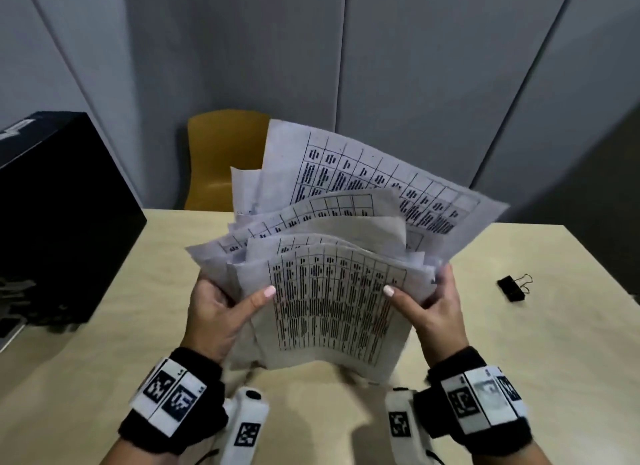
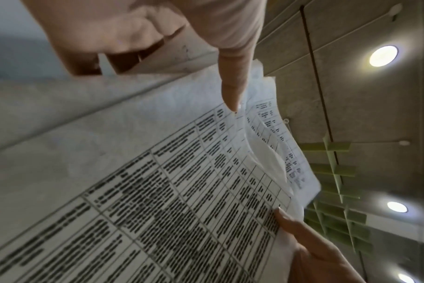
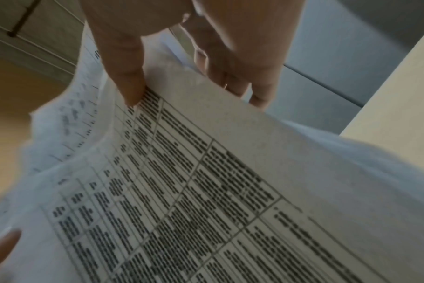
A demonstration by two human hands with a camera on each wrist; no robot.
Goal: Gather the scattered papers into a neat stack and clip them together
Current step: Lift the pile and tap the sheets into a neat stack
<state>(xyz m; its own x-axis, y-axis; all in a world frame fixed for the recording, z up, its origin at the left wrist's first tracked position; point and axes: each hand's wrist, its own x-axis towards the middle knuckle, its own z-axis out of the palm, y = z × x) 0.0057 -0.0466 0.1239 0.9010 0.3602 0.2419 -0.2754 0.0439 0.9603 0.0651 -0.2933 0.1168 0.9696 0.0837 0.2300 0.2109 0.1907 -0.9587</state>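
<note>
A loose bundle of printed table papers stands upright above the beige table, its sheets fanned and uneven at the top. My left hand grips the bundle's left edge, thumb across the front sheet. My right hand grips the right edge the same way. In the left wrist view the papers fill the picture under my left hand. The right wrist view shows the papers pinched by my right hand. A black binder clip lies on the table to the right, apart from both hands.
A black box sits on the table's left side. A yellow chair stands behind the table against grey wall panels. The table's right edge runs close past the binder clip.
</note>
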